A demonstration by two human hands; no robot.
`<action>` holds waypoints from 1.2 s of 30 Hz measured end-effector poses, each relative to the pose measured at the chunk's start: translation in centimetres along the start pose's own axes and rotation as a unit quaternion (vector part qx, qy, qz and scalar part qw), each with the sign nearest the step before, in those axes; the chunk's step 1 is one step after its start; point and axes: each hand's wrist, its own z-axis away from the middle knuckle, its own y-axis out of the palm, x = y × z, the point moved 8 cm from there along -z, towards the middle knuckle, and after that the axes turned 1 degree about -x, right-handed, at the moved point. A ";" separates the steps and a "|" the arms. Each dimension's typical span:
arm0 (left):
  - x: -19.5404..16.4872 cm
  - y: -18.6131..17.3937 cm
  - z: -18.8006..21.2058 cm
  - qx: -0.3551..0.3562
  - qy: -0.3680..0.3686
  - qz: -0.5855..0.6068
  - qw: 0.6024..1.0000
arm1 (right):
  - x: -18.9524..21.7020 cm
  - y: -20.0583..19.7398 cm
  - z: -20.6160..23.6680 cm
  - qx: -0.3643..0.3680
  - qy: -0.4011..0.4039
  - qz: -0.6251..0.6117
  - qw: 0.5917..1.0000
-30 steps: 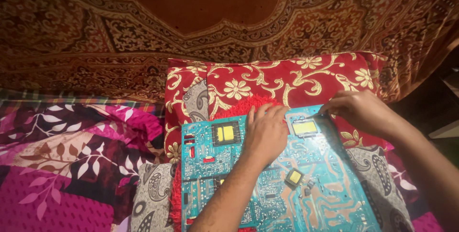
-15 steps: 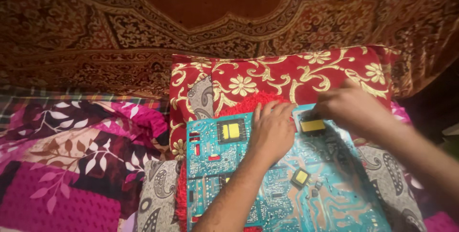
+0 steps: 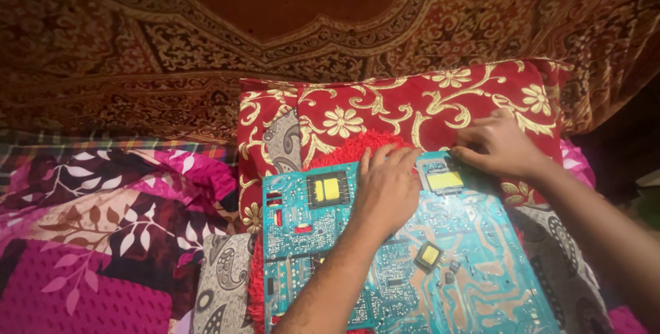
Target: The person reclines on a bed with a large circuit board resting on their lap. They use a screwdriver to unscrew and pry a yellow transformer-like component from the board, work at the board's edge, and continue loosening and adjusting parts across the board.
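1. Teal fibreglass is what I am dealing with: a large circuit board lies flat on a red shaggy mat, itself on soft bedding in front of a red and gold cushion. Left of the board is a pink floral bedspread.
2. On the board's left part sits a black-framed yellow transformer; I judge such raised parts fragile and no place to grip.
3. My left hand lies palm down on the board's upper middle, fingers spread flat, pinning it and grasping nothing.
4. A smaller yellow component stands below that hand, near the board's centre.
5. My right hand rests at the board's top right corner, fingers curled at the edge beside another yellow part; I cannot tell whether it pinches anything.
6. I judge the board light, stiff and brittle, with a yielding bed beneath. The bare edges are the place to hold it.
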 end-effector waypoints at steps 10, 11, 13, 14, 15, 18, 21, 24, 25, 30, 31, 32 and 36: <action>-0.4 -0.7 0.3 -0.004 0.001 0.009 1.000 | 5.0 -6.6 2.6 -0.051 -0.005 0.132 0.990; -0.5 -0.8 0.5 -0.006 0.004 0.010 1.000 | 5.9 -7.6 3.1 -0.071 -0.012 0.147 0.987; -0.7 -1.1 0.8 -0.010 0.007 0.013 1.000 | 7.4 -8.4 3.7 -0.072 -0.016 0.181 0.981; -0.8 -1.2 0.9 -0.014 0.008 0.014 1.000 | 8.1 -8.7 3.9 -0.073 -0.019 0.198 0.977; -0.8 -1.2 0.9 -0.014 0.007 0.015 1.000 | 8.2 -8.8 4.0 -0.059 0.000 0.198 0.978; -0.9 -1.3 1.0 -0.012 0.006 0.015 1.000 | 8.5 -9.4 4.5 -0.027 0.043 0.203 0.978; -0.8 -1.4 0.9 -0.012 0.007 0.014 1.000 | 9.2 -9.5 4.9 -0.003 0.061 0.238 0.969; -0.7 -1.6 0.9 -0.017 0.008 0.018 1.000 | 10.0 -8.9 5.1 0.026 0.076 0.283 0.956; -0.7 -1.6 0.8 -0.016 0.008 0.020 1.000 | 10.1 -8.9 5.1 0.026 0.081 0.278 0.957; -0.7 -2.0 0.7 -0.021 0.015 0.030 0.999 | 10.6 -9.3 5.5 -0.026 0.071 0.285 0.956; -0.8 -1.9 0.7 -0.019 0.016 0.031 0.999 | 10.7 -9.4 6.0 -0.042 0.073 0.281 0.956; -0.8 -1.8 0.7 -0.017 0.017 0.033 0.999 | 10.7 -9.4 6.4 -0.057 0.075 0.277 0.956; -0.7 -1.5 0.9 -0.018 0.021 0.031 0.999 | 11.2 -9.3 7.5 -0.146 0.066 0.257 0.953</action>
